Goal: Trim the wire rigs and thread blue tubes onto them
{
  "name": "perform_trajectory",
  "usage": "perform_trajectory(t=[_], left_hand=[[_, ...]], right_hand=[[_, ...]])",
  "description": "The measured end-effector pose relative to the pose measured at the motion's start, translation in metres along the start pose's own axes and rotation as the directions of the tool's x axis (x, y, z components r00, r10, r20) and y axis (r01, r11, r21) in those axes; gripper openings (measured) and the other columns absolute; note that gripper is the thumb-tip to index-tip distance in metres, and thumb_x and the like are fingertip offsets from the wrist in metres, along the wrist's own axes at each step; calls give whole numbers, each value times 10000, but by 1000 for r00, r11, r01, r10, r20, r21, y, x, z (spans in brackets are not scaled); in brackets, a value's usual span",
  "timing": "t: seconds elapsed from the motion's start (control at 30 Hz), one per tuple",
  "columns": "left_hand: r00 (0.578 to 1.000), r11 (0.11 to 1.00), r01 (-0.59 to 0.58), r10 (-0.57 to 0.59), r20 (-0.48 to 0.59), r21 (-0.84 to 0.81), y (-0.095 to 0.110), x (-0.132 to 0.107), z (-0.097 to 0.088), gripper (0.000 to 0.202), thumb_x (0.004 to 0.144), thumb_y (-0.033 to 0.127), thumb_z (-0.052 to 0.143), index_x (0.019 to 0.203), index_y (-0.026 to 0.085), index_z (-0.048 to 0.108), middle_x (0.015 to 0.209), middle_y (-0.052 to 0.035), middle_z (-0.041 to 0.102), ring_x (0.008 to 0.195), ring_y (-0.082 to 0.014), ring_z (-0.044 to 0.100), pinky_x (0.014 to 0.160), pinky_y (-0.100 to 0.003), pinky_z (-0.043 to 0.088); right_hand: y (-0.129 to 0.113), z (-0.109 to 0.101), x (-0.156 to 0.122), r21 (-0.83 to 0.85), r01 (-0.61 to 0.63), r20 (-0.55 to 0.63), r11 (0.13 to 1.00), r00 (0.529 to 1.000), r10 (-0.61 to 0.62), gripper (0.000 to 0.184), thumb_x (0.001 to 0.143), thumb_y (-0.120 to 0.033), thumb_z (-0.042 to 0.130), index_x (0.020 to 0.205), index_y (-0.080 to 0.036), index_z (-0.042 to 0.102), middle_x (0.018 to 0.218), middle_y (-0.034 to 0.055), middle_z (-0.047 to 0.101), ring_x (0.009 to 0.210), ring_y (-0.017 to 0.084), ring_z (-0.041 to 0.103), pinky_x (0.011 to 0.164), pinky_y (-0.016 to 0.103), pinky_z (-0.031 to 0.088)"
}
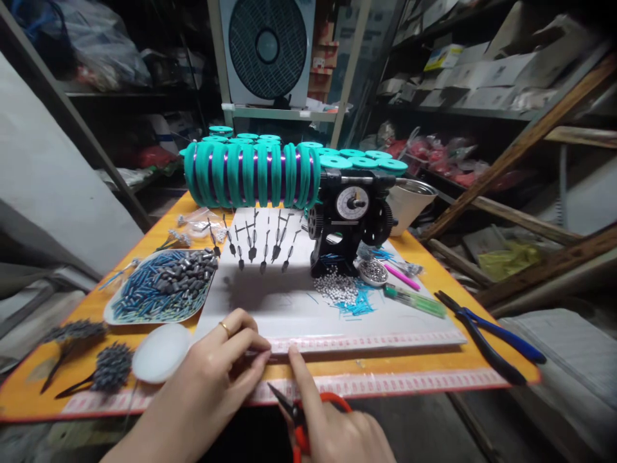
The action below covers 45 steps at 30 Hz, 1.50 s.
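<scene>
Red print along the front strip of the white flat board (289,308) is illegible, as are the dial figures on the black geared winder (349,222). The left hand (226,366) presses its fingertips together at that strip; anything pinched is indiscernible. The right hand (337,427), partly cut off, clasps the orange-handled steel scissors (289,405) at the table's front edge, forefinger extended to the board.

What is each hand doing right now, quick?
Left hand: closed, fingers pinched at the front edge of the white board; anything held is too thin to tell.
Right hand: closed on the orange-handled scissors, index finger stretched out.
</scene>
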<state>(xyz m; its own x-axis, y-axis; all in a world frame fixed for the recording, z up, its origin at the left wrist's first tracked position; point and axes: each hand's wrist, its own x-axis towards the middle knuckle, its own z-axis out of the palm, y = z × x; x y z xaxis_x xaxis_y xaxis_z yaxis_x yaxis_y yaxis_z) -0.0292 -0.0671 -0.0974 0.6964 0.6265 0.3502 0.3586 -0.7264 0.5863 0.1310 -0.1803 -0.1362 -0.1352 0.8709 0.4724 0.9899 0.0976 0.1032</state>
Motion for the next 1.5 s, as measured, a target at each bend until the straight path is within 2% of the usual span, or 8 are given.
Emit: perform_trajectory(t=[0.2, 0.5, 0.87, 1.2, 1.3, 1.4, 1.43, 1.5], left_hand=[[999, 999, 35, -35, -9, 7, -2, -2, -2, 152, 901, 91, 501, 847, 187, 606, 849, 1, 535, 607, -80, 549, 543, -180, 433], [996, 994, 83, -82, 24, -76, 0, -1, 1, 159, 907, 86, 499, 880, 198, 607, 869, 5, 522, 638, -85, 529, 558, -179, 432], [997, 995, 72, -72, 2, -73, 1, 0, 1, 151, 905, 75, 502, 862, 171, 610, 865, 0, 505, 652, -77, 525, 563, -172, 416], [997, 993, 77, -77, -6, -88, 1, -3, 2, 155, 900, 61, 508, 867, 179, 604, 871, 8, 507, 647, -71, 518, 565, -170, 413], [997, 993, 76, -78, -14, -91, 1, -2, 3, 156, 891, 53, 520, 869, 182, 606, 872, 8, 516, 667, -76, 531, 591, -170, 430], [996, 993, 75, -80, -44, -93, 2, -4, 4, 161, 883, 43, 530, 884, 183, 609, 874, 4, 528, 681, -79, 541, 593, -169, 436], [994, 992, 73, -81, -70, -107, 3, -6, 5, 164, 882, 41, 532, 887, 185, 610, 872, 3, 531, 681, -80, 542, 589, -169, 436], [987, 982, 75, -98, -129, -172, 7, -11, 8, 159, 882, 54, 546, 890, 199, 613, 869, 4, 533, 651, -79, 530, 544, -173, 423]], right_hand=[[1, 4, -4, 39, 10, 7, 999, 1000, -10, 653, 686, -76, 498, 1336, -18, 492, 457, -101, 548, 289, 102, 519, 300, 256, 344], [8, -1, -3, 85, 71, 20, 994, 997, -73, 649, 711, -61, 449, 1356, 14, 454, 445, -105, 534, 267, 93, 496, 284, 226, 342], [4, -7, 3, -76, 121, 19, 990, 993, -120, 550, 764, -67, 413, 1296, 8, 532, 416, -79, 472, 233, 84, 396, 279, 232, 249], [5, -7, 3, 12, 107, 40, 994, 993, -107, 588, 753, -41, 386, 1325, 49, 487, 402, -85, 450, 229, 97, 414, 274, 240, 268], [6, -6, 0, 70, 91, 42, 993, 995, -94, 515, 863, -85, 357, 1353, 45, 453, 426, -77, 492, 244, 115, 449, 274, 254, 293], [4, -5, -8, 297, -8, 24, 955, 1000, 1, 510, 1003, -351, 403, 1370, 1, 423, 493, -71, 572, 311, 107, 523, 333, 223, 359], [2, -4, -12, 415, -64, 56, 907, 997, 45, 554, 996, -443, 422, 1363, -30, 428, 507, -75, 584, 327, 99, 527, 358, 205, 373], [-2, -3, -18, 614, -196, 196, 765, 976, 93, 549, 974, -552, 398, 1292, -114, 491, 509, -80, 580, 343, 91, 510, 396, 180, 380]])
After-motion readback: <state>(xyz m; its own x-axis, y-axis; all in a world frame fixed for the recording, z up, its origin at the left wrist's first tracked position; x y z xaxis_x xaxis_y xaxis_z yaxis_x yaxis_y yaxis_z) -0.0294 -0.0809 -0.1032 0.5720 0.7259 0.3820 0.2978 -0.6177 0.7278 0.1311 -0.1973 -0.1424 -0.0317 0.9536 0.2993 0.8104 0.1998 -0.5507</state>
